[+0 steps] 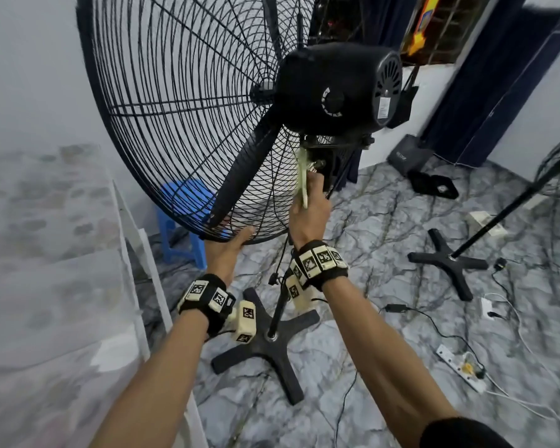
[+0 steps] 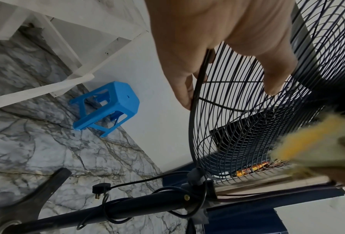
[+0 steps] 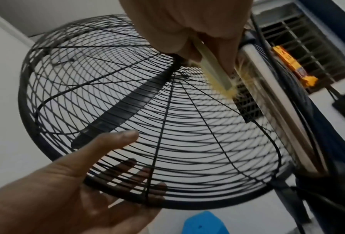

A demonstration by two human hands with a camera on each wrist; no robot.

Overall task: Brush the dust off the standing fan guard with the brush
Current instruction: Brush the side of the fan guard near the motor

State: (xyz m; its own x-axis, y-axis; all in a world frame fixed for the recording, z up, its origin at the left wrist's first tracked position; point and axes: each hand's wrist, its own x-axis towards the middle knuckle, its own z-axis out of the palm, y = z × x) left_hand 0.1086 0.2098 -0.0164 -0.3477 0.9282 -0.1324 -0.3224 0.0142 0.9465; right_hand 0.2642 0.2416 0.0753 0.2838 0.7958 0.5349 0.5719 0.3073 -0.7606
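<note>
A tall black standing fan fills the head view, its wire guard tilted and facing left. My left hand lies flat under the guard's bottom rim, fingers straight behind the wires and the thumb on the near side. Just below the motor housing, my right hand grips the handle of a pale yellow brush. Its bristles touch the rear guard near the hub. In the left wrist view the brush is a yellow blur beside the guard.
The fan's cross base stands on the marble floor between my arms. A blue stool sits behind the guard, a white frame to the left. At right are a second fan's base, a power strip and loose cables.
</note>
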